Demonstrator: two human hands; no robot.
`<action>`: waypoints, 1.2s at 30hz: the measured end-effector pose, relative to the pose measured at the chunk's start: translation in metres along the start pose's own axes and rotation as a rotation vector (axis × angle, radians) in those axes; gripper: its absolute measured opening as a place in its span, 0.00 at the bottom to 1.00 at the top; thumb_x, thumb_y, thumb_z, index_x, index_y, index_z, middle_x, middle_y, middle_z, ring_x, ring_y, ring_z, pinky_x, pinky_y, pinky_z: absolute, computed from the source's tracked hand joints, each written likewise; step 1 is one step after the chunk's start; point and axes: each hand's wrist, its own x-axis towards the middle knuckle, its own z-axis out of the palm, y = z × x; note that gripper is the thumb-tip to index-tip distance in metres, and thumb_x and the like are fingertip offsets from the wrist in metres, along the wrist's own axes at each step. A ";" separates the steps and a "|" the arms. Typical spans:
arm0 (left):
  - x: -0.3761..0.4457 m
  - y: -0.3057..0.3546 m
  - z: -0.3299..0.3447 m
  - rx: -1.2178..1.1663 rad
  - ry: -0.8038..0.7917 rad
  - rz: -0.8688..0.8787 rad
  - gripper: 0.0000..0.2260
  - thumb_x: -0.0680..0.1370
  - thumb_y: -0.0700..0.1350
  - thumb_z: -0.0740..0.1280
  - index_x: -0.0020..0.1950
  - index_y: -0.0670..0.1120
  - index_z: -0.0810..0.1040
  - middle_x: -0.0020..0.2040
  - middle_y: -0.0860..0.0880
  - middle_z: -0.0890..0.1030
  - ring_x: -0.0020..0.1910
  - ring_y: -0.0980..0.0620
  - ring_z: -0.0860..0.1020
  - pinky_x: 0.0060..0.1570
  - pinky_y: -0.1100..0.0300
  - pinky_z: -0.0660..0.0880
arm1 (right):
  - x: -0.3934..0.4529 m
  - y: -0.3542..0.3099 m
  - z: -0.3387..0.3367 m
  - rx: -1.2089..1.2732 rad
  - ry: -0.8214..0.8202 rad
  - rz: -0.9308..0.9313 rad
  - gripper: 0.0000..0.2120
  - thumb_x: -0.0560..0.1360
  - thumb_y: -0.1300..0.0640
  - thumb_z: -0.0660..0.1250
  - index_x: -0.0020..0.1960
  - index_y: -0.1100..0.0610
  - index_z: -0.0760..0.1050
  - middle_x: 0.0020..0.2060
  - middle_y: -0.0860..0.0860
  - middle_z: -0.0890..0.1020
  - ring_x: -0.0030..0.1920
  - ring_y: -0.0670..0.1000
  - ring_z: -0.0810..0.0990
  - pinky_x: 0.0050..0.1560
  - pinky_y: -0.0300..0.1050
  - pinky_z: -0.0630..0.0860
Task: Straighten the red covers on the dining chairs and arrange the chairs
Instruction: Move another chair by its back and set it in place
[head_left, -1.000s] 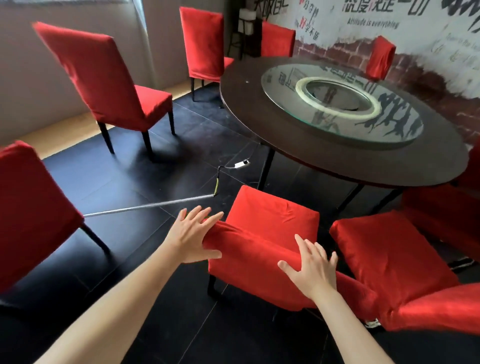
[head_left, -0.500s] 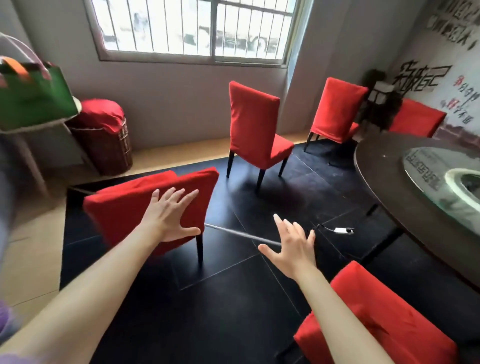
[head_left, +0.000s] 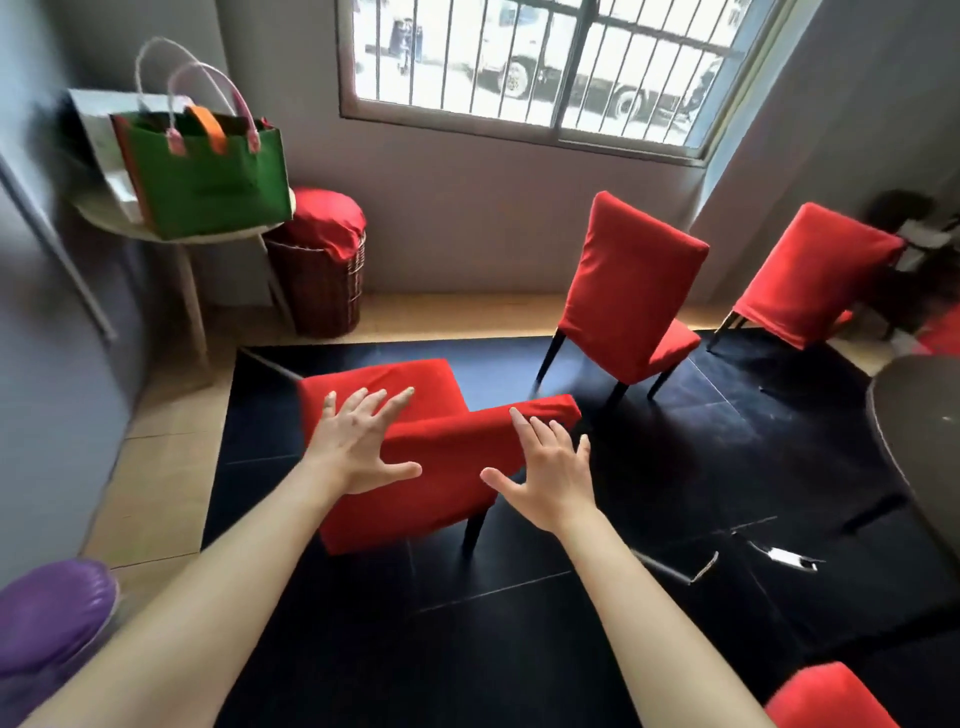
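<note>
Head view shows the nearest dining chair (head_left: 415, 457) with its red cover (head_left: 447, 467), standing on the black floor (head_left: 467, 649) and turned with its backrest toward the person. The left hand (head_left: 358, 447) is in front of the left end of the backrest and the right hand (head_left: 545, 473) is at the right end. The fingers (head_left: 389, 405) of both hands are spread and straight, grasping nothing; whether they already touch the cloth I cannot tell.

My judgement is that the cover is soft and stretchy cloth, so it will slide and wrinkle if it is pulled from one side only. The frame under it is probably stiff and of moderate weight. A good place to take hold is the two top corners of the backrest, one for each hand, to tug the cover even and then to push or turn the chair.

Beyond this chair, a second covered chair (head_left: 628, 291) stands toward the window (head_left: 545, 67), and a third chair (head_left: 810, 275) is to the right of that one. The edge of the round dark surface (head_left: 914, 447) is far to the right of the nearest chair. To its left, near the wall, is a wicker basket (head_left: 317, 286) with red cloth on top, and beside it a green felt bag (head_left: 208, 176) on a small stand.

No brand, label or readable writing appears in this view.
</note>
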 end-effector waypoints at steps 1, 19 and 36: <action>0.003 -0.004 0.006 -0.013 -0.016 -0.031 0.46 0.68 0.73 0.63 0.78 0.62 0.43 0.79 0.48 0.57 0.78 0.46 0.53 0.73 0.40 0.46 | 0.012 -0.001 0.003 -0.011 -0.012 -0.017 0.44 0.70 0.27 0.56 0.79 0.45 0.49 0.75 0.51 0.63 0.76 0.54 0.55 0.73 0.66 0.48; 0.074 0.005 0.094 0.067 -0.205 -0.358 0.51 0.62 0.80 0.57 0.79 0.59 0.45 0.77 0.50 0.61 0.76 0.46 0.58 0.73 0.41 0.50 | 0.178 0.076 0.089 -0.230 -0.410 -0.356 0.51 0.61 0.21 0.57 0.78 0.42 0.50 0.71 0.50 0.69 0.70 0.55 0.66 0.71 0.62 0.57; 0.084 -0.016 0.087 0.130 -0.251 -0.208 0.58 0.55 0.83 0.46 0.79 0.54 0.51 0.68 0.53 0.73 0.64 0.49 0.73 0.68 0.48 0.63 | 0.166 0.069 0.101 -0.179 -0.250 -0.265 0.56 0.53 0.17 0.49 0.73 0.47 0.64 0.51 0.50 0.82 0.54 0.53 0.79 0.60 0.53 0.66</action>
